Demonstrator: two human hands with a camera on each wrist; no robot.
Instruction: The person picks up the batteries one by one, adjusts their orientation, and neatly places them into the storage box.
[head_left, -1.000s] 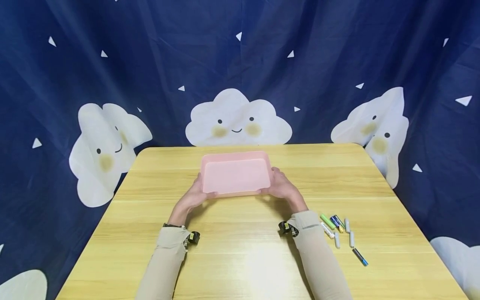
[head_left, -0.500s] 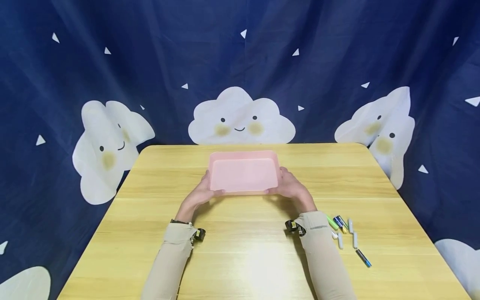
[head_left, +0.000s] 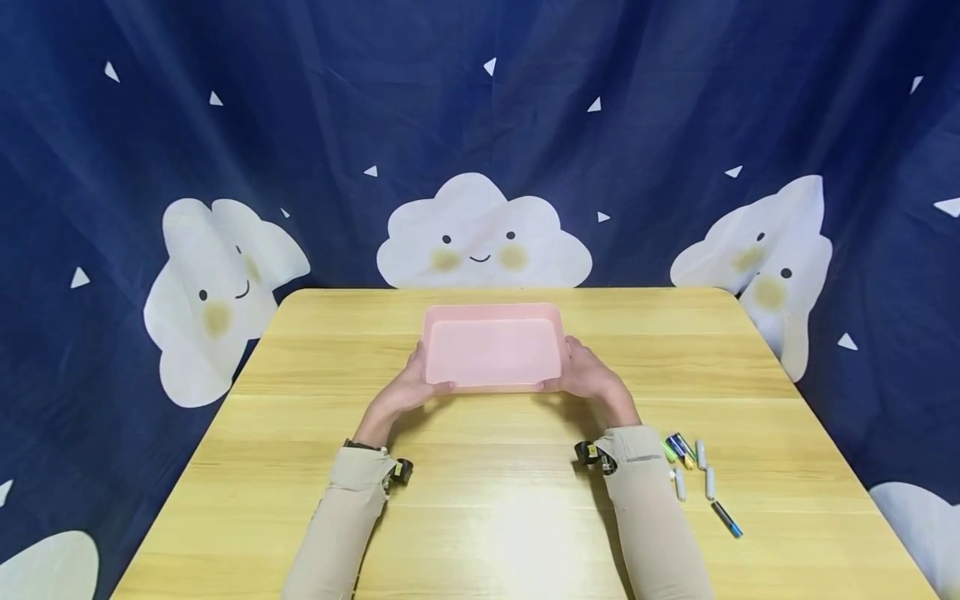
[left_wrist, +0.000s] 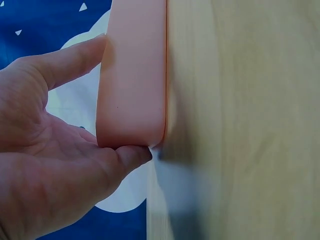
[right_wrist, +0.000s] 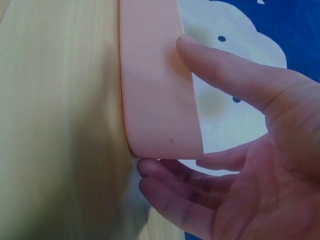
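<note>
A shallow pink rectangular tray lies at the far middle of the wooden table, with nothing inside. My left hand holds its left end, the thumb on the near side in the head view. At the opposite end my right hand grips the right corner in the same way. In the left wrist view, the tray's wall sits between thumb and fingers, its base close along the tabletop. The right wrist view has the thumb against the wall and several fingers curled at the corner.
Right of my right forearm, several small cylinders that look like batteries lie loose on the table, among them grey ones and a black-and-blue one. My right sleeve partly hides some. A dark blue cloud-patterned curtain surrounds the table.
Both hands have shifted slightly to the right together with the tray. The right sleeve now covers more of the small cylinders. The head view has turned a little.
</note>
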